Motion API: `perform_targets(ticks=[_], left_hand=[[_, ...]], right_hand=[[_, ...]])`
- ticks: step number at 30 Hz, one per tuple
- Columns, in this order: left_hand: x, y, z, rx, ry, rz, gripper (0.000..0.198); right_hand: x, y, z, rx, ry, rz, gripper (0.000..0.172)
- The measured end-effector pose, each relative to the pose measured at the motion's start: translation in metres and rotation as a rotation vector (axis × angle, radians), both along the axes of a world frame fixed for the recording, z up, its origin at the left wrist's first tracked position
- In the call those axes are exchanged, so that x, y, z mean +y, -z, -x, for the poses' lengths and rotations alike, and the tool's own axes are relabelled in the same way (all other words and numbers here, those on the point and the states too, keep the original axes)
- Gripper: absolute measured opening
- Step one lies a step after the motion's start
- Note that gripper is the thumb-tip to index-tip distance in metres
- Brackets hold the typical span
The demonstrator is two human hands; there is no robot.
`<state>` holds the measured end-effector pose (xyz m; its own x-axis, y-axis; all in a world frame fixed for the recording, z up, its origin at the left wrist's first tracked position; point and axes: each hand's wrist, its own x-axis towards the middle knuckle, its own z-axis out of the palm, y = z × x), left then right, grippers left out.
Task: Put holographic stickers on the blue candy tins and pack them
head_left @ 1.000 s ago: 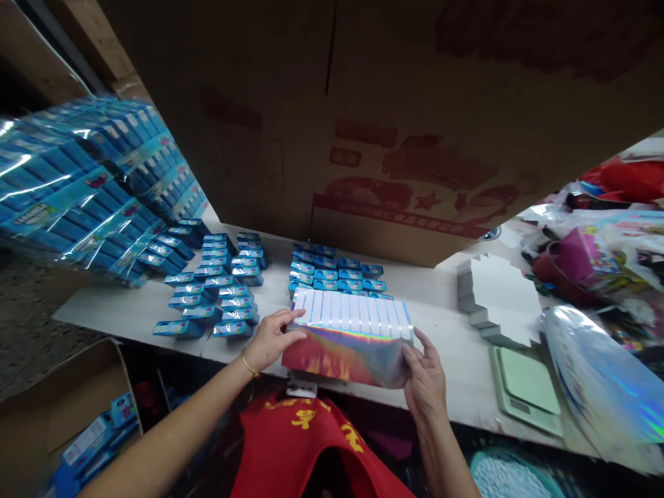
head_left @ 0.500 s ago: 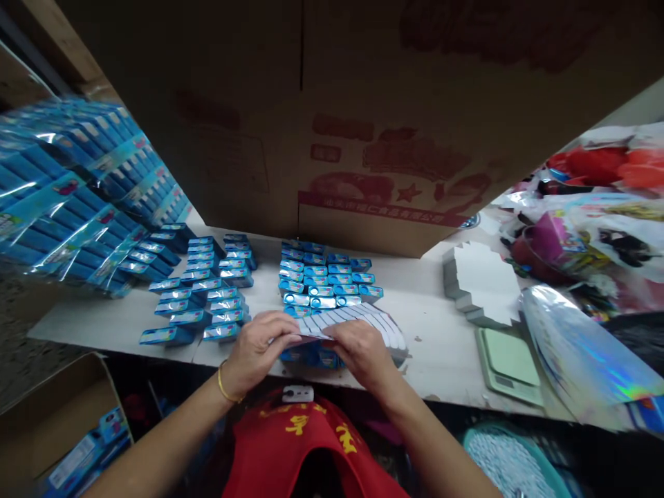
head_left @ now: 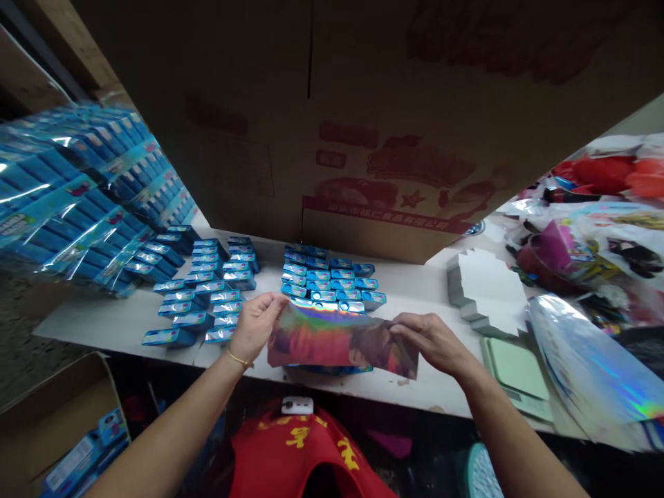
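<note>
My left hand (head_left: 255, 325) pinches the left top corner of a shiny holographic card sheet (head_left: 339, 340). My right hand (head_left: 431, 340) pinches its right top edge. The sheet hangs upright between them over the front of the white table (head_left: 425, 377), its rainbow-and-red printed face toward me. Just behind it, a block of small blue packets (head_left: 328, 277) lies in rows on the table. A second group of blue packets (head_left: 207, 287) lies to the left of my left hand.
A large brown cardboard box (head_left: 363, 124) stands at the back. Wrapped bundles of blue packets (head_left: 77, 194) are stacked at left. A white card stack (head_left: 487, 287), a green scale (head_left: 516, 360) and holographic bags (head_left: 591, 360) sit at right. An open carton (head_left: 57, 415) is below left.
The sheet had its white-striped side up and was folded flat under both hands; now it is turned with its printed face toward me and stretched wide as my right hand moved right.
</note>
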<state>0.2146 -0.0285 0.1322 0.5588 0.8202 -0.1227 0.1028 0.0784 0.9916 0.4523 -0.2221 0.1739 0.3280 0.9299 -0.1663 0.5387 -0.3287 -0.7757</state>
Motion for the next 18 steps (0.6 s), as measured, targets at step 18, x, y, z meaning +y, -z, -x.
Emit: perform_targets(ticks=[18], left_hand=[[-0.016,0.088,-0.041,-0.001,-0.006,0.447,0.029]], right_hand=[[0.032,0.08,-0.064,-0.359,-0.005,0.185,0.028]])
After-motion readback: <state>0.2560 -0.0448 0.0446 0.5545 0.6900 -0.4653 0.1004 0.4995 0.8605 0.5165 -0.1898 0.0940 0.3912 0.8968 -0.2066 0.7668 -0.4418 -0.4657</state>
